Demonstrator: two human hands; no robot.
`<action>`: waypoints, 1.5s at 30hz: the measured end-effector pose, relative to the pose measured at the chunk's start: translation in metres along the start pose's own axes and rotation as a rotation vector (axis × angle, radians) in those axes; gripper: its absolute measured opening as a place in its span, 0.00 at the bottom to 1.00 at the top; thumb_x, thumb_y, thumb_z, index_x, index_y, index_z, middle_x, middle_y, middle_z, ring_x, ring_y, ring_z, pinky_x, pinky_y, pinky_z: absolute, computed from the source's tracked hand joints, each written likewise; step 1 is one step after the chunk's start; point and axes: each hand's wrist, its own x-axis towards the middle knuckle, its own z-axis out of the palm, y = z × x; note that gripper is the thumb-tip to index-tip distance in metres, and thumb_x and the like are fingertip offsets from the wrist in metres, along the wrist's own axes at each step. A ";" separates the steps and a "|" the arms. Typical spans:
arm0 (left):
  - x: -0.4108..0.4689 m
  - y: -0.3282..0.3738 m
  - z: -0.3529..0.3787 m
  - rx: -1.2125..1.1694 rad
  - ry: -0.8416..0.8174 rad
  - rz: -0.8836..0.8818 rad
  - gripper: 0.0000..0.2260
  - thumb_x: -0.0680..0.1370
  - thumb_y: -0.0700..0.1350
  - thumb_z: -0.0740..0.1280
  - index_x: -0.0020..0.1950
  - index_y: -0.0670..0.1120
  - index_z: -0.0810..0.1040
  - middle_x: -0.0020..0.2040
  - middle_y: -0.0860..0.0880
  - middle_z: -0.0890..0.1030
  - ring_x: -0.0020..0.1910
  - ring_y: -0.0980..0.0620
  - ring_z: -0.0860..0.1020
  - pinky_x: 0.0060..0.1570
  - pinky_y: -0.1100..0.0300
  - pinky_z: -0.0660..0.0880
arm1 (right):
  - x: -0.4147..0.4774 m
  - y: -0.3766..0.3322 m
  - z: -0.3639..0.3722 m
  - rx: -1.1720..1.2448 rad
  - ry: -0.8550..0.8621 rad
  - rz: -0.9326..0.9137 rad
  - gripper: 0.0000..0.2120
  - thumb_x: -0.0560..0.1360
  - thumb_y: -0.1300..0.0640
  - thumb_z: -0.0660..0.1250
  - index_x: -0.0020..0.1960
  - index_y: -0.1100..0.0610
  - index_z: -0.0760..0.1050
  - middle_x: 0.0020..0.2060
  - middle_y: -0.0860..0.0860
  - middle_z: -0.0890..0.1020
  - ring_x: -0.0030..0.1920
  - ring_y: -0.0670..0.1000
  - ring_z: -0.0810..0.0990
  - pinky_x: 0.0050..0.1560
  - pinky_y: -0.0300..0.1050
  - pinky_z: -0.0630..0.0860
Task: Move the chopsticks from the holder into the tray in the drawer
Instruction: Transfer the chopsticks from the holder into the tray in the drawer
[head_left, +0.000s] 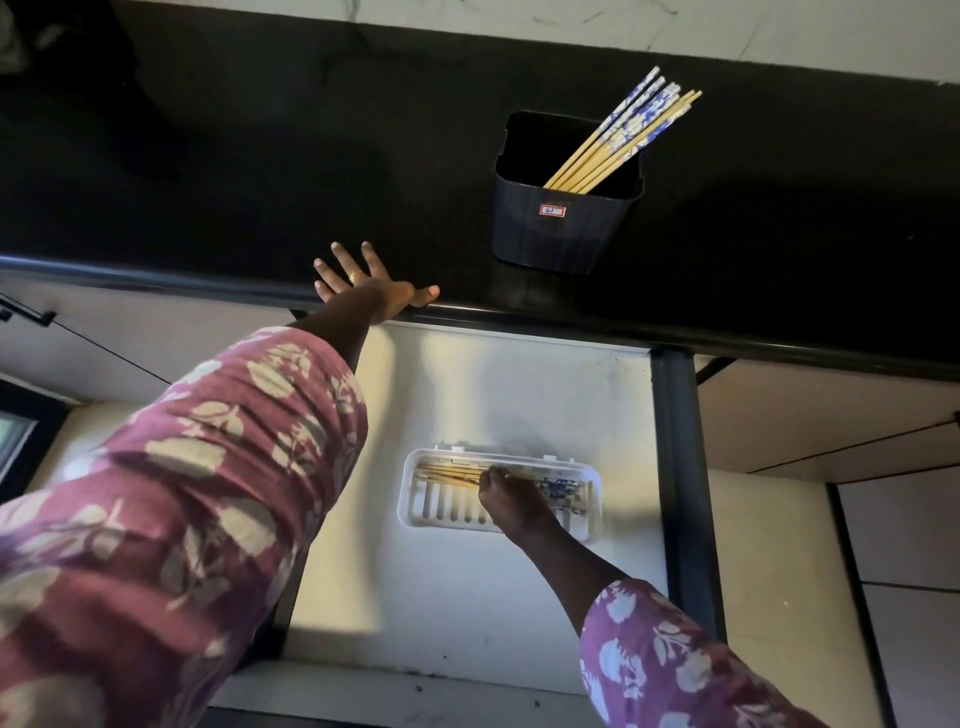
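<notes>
**Right hand in the tray, the remaining chopsticks up and beyond it**

Nearest the camera is the patterned left sleeve (171, 519), running up to the left hand (371, 283), which lies flat and open, fingers spread, on the front edge of the black tabletop (208, 182), holding nothing. Lower in the view, the right hand (511, 501) reaches into the open drawer (457, 613), its fingers pinched closed on the chopsticks in the tray (452, 475). These lie lengthwise along the far side of the white slotted tray (415, 512), long axis running left to right.

The chopsticks in the holder (621, 132) are still to be moved. They stand tilted in the dark holder (545, 228) on the tabletop, tips down inside it and patterned blue-and-white ends leaning up and away to the right. From the right hand they lie straight ahead and higher, past the tabletop's edge. The left hand is closer to the holder, just to its left, but the right hand is likely the one to carry them.

A small red-bordered sticker (551, 210) on the holder's front carries a mark that looks like "61"; it's too small to be sure.
</notes>
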 end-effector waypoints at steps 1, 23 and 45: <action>0.000 0.000 0.000 -0.001 0.001 -0.001 0.51 0.68 0.73 0.60 0.77 0.48 0.37 0.76 0.41 0.33 0.74 0.34 0.34 0.72 0.41 0.38 | 0.000 0.001 0.002 -0.023 -0.005 -0.006 0.26 0.30 0.52 0.81 0.24 0.64 0.80 0.18 0.54 0.78 0.15 0.46 0.76 0.13 0.33 0.67; 0.001 -0.002 0.003 -0.040 0.031 0.003 0.53 0.64 0.76 0.60 0.77 0.50 0.38 0.77 0.41 0.35 0.74 0.35 0.35 0.73 0.41 0.37 | 0.007 0.045 -0.076 0.117 0.670 -0.471 0.17 0.60 0.71 0.77 0.48 0.61 0.84 0.45 0.55 0.87 0.45 0.52 0.87 0.37 0.43 0.84; 0.006 0.001 0.004 -0.026 0.009 -0.037 0.52 0.66 0.73 0.61 0.77 0.50 0.37 0.77 0.42 0.34 0.74 0.35 0.35 0.73 0.42 0.37 | 0.119 0.191 -0.286 1.297 0.880 0.861 0.11 0.69 0.54 0.75 0.37 0.63 0.80 0.33 0.53 0.79 0.37 0.51 0.77 0.38 0.40 0.71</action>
